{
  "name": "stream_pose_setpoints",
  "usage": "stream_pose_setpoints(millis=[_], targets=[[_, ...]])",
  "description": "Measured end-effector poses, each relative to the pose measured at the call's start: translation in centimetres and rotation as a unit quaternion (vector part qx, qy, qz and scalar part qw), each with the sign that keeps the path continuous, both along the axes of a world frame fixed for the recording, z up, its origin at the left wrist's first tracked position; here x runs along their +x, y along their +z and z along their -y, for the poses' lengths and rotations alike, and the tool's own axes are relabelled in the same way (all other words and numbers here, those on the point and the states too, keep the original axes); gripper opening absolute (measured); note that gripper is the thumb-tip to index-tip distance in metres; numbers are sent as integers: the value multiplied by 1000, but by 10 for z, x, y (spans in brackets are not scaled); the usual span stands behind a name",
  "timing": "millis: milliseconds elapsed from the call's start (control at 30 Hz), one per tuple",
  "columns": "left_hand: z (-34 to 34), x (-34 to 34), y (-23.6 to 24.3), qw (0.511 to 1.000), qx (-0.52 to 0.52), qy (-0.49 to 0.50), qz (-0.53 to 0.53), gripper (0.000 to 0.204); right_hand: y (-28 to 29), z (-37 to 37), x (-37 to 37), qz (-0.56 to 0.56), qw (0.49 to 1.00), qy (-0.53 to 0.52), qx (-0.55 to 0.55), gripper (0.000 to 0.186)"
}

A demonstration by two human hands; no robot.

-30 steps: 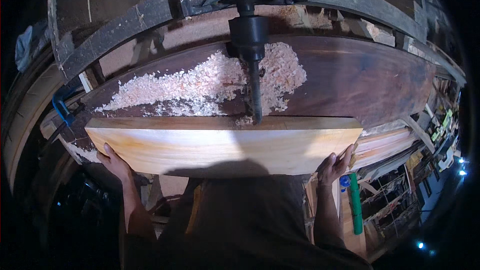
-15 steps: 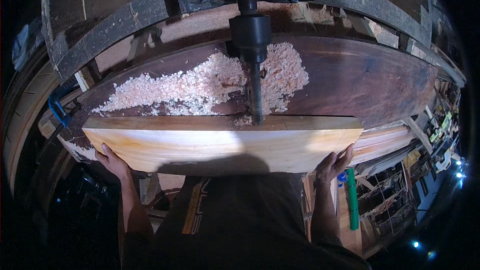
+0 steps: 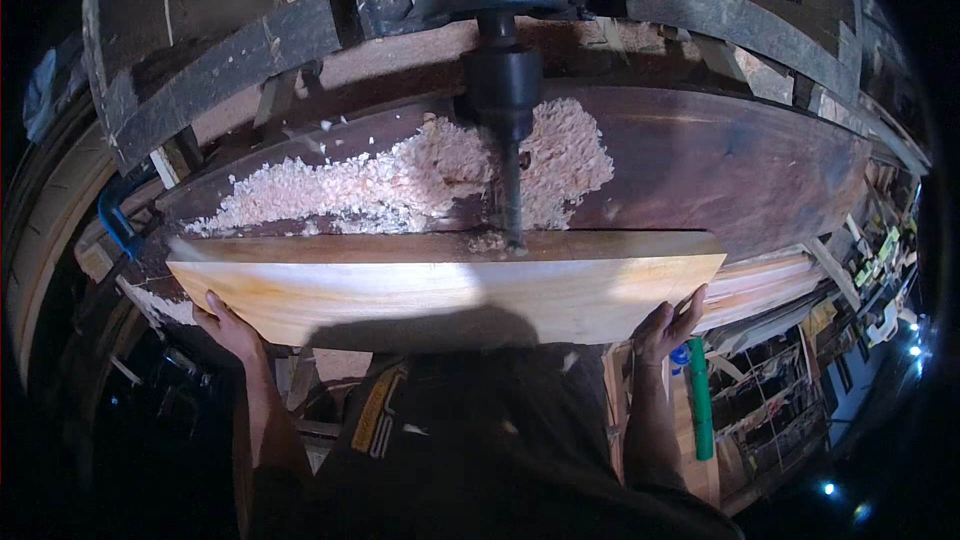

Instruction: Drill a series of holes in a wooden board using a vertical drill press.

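Observation:
A long pale wooden board (image 3: 430,295) lies across the near edge of a dark wooden table top (image 3: 730,170). My left hand (image 3: 230,325) grips its left end and my right hand (image 3: 665,330) grips its right end, fingers against the ends and near face. A vertical bit (image 3: 513,195) hangs from a black chuck (image 3: 498,80) and meets the board's top edge at the middle, among small chips. Pink-white shavings (image 3: 350,190) are heaped on the table around the bit and to its left.
A dark metal machine housing with wooden beams (image 3: 740,25) spans the top of the view. A blue clamp (image 3: 118,215) grips at the left. A green cylinder (image 3: 700,400), stacked planks (image 3: 760,295) and clutter fill the lower right. My dark-clothed body is below the board.
Loose chips now fly near the bit, over the shavings and below the board, and the bit looks more blurred. The board and both my hands stay in about the same place.

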State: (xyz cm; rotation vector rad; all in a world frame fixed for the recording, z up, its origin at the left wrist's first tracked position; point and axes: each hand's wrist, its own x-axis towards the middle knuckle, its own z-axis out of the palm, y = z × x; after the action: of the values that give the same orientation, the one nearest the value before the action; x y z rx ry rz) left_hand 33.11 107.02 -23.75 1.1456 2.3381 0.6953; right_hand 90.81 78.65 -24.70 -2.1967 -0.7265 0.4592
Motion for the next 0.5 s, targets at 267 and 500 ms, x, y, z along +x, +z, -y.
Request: stream_pose_setpoints(millis=[267, 500], targets=[[-1, 6, 3, 1000, -1, -4, -18, 53, 0, -6, 4, -27, 1000, -12, -2, 64], [-1, -1, 0, 999, -2, -6, -41, 56, -1, -10, 4, -8, 1000, -10, -7, 67]])
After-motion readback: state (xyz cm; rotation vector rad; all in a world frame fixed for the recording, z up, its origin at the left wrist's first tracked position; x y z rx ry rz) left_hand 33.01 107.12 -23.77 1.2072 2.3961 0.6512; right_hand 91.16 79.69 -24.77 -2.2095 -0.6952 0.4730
